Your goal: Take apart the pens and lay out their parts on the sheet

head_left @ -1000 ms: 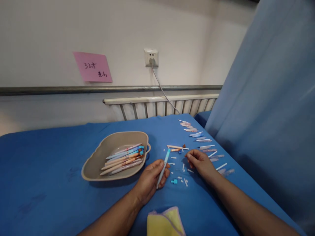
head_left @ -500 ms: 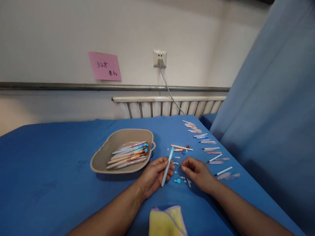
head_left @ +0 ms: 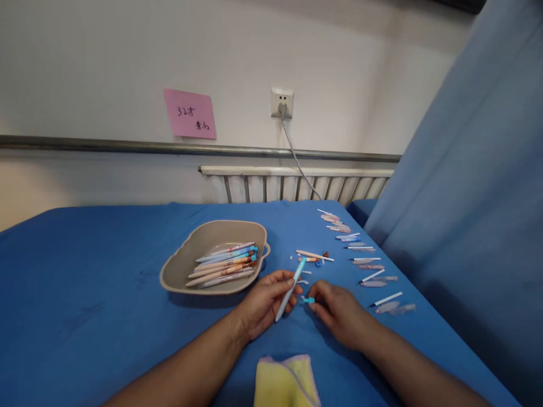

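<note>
Between the thumb and fingers of my left hand, a pale blue pen with a turquoise upper end is held at a slant, its pointed end down. My right hand is closed just to the right, thumb and forefinger pinching a small turquoise pen cap. The two hands are apart, both above the blue cloth. Beyond them lie a peach pen barrel, a shorter orange pen part and a dark blue cap. Small white pieces are scattered between the hands, some partly hidden.
On the left stands a beige basin holding several pens. Along the right edge lie groups of pen barrels and refills. A folded yellow cloth is at the front. A blue curtain hangs on the right.
My right hand has moved down a little and taken hold of the turquoise cap, which lay on the cloth before. My left hand keeps the pen nearly still.
</note>
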`<state>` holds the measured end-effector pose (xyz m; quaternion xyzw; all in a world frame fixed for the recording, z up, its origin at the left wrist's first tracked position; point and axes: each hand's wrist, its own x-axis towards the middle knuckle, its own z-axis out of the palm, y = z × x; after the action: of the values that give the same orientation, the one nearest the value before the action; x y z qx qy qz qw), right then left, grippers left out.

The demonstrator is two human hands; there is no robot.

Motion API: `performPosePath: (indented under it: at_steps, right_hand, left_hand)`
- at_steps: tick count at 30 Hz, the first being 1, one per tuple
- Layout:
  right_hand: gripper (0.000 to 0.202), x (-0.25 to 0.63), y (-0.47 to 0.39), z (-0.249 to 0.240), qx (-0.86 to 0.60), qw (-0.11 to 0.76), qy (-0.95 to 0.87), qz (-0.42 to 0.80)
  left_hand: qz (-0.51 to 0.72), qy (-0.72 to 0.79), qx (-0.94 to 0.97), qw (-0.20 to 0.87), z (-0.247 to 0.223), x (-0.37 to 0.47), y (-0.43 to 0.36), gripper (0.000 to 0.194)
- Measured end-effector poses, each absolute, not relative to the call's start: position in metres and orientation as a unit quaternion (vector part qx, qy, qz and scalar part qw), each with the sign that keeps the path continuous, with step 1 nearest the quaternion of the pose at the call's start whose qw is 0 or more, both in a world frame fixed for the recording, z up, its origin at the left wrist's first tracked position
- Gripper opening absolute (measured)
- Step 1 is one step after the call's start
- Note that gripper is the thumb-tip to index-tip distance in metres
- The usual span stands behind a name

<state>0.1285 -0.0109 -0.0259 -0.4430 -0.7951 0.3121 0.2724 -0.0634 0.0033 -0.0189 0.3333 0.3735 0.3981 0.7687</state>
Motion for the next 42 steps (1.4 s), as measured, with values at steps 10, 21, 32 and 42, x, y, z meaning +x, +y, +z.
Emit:
performPosePath:
  at_steps: [10, 21, 32, 42]
  right_hand:
    - [0.022, 0.148, 0.011, -0.02, -0.422, 0.477, -0.644, 0.425]
    - [0.013, 0.15, 0.006, -0.009, -0.426, 0.453, -0.726, 0.294]
    - [0.015, 0.149, 0.001, 0.0, -0.383, 0.45, -0.767, 0.25]
    - [0.017, 0.14, 0.003, -0.014, -0.422, 0.434, -0.679, 0.416]
  left_hand:
    - [0.349, 0.4, 0.5, 0.684, -0.02, -0.063, 0.001, 0.032]
    - [0.318, 0.412, 0.549, 0.654, -0.017, -0.062, -0.002, 0.031]
    - [0.31, 0.42, 0.547, 0.655, -0.018, -0.062, -0.001, 0.032]
    - [0.312, 0.41, 0.547, 0.66, -0.018, -0.063, -0.002, 0.03]
